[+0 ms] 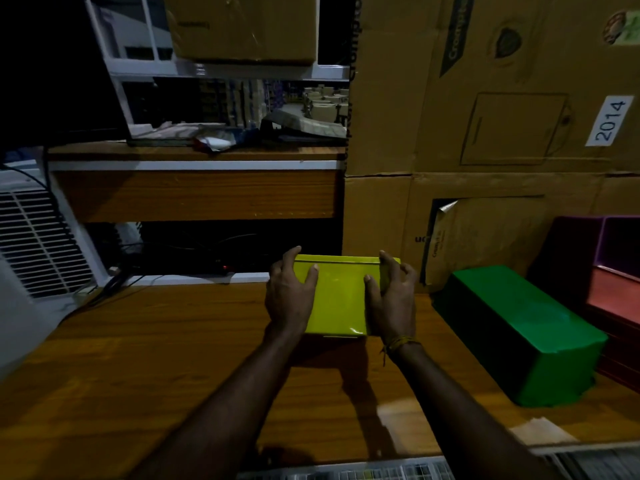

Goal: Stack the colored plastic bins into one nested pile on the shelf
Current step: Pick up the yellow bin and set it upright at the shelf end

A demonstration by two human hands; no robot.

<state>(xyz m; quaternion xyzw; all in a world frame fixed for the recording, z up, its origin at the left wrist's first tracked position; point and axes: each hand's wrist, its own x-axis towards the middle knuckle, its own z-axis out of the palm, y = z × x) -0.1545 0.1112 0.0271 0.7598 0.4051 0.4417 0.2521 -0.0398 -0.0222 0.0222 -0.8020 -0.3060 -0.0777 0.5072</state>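
yellow bin (337,299): upside down, flat base facing up, held over the wooden shelf top (138,341) near its back edge; shadow on the wood below it, contact with the shelf can't be told.
left hand (289,292): clasps the bin's left side, thumb lying on the upturned base, fingers curled over the far left edge.
right hand (393,299): clasps the bin's right side the same way, thumb on the base, fingers wrapped over the far right corner; thread band (398,342) at the wrist.
green bin (526,327): upside down on the shelf top, right of the yellow one, apart from it, long side angled toward the camera.
red bin (613,306): just right of the green bin, partly cut off by the frame edge.
purple bin (588,244): behind and above the red one, opening facing the camera; whether it rests on the red one can't be told.
cardboard boxes (485,116): stacked behind the bins, white label reads 2014.
vent grille (38,244): white, far left.
upper ledge (194,154): wooden, cluttered with papers.
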